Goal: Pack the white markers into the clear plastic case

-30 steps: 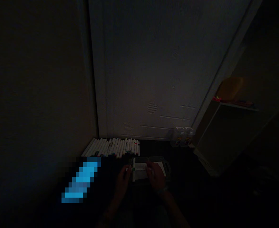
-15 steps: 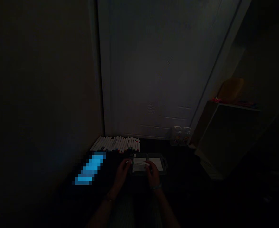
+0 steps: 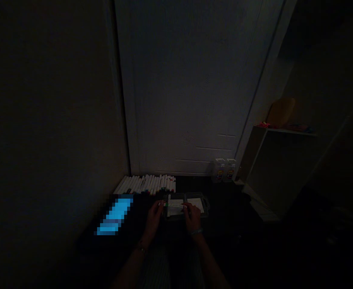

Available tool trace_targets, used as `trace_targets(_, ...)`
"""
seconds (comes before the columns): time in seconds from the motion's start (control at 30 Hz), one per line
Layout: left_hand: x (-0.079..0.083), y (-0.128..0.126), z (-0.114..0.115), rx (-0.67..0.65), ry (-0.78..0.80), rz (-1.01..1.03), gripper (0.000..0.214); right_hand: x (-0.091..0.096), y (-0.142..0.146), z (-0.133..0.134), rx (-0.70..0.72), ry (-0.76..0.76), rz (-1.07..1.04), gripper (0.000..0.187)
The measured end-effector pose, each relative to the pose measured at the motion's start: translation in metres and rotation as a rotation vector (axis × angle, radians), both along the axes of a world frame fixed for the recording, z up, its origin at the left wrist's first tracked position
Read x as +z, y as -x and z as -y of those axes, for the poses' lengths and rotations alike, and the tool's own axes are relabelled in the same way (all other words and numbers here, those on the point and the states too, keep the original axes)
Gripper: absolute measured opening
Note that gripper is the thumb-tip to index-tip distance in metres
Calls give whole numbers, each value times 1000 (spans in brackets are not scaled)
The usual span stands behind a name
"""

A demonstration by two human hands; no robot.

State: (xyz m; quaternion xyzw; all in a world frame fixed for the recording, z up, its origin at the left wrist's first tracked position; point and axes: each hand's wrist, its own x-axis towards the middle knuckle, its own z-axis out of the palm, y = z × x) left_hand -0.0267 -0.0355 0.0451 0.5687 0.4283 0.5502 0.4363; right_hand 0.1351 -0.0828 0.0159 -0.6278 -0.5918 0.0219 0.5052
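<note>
A white marker with a green band [image 3: 174,205] lies level between my hands, above an open clear plastic case [image 3: 205,204]. My left hand [image 3: 154,216] pinches its left end, and my right hand [image 3: 192,216] grips its right end. White paper [image 3: 195,203] shows inside the case. Another white marker [image 3: 169,202] stands along the left part of the case. Behind my left hand lies a row of several white markers [image 3: 146,184] with coloured ends. Dim light hides the finer detail of my fingers.
A glowing, pixelated blue screen [image 3: 116,216] lies to the left on the dark table [image 3: 224,212]. Two clear containers with labels [image 3: 224,170] stand at the back right, against a pale door [image 3: 182,100]. A shelf unit [image 3: 272,168] rises on the right.
The view has shifted slightly to the right. More of the marker's green part shows near my left fingers. Both hands still hold the marker above the case.
</note>
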Motion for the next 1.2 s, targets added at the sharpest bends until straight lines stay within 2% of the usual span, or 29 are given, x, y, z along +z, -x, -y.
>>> trace_targets(0.17,-6,1,-4,-60,-6,-11,46,-4,-1,-3,-108,62,21,31)
trace_targets(0.43,-9,1,-6,-57,-6,-30,46,-8,-2,-6,-112,67,-12,35)
trace_targets(0.77,-32,3,-22,-91,-45,-77,42,-20,-8,-12,-68,0,-102,36)
trace_targets(0.93,-33,4,-23,-96,-39,-68,42,-22,-12,-13,-86,-51,-164,40)
trace_targets(1.2,-30,3,-21,-100,-43,-58,42,-15,-11,-10,-49,-38,-178,38)
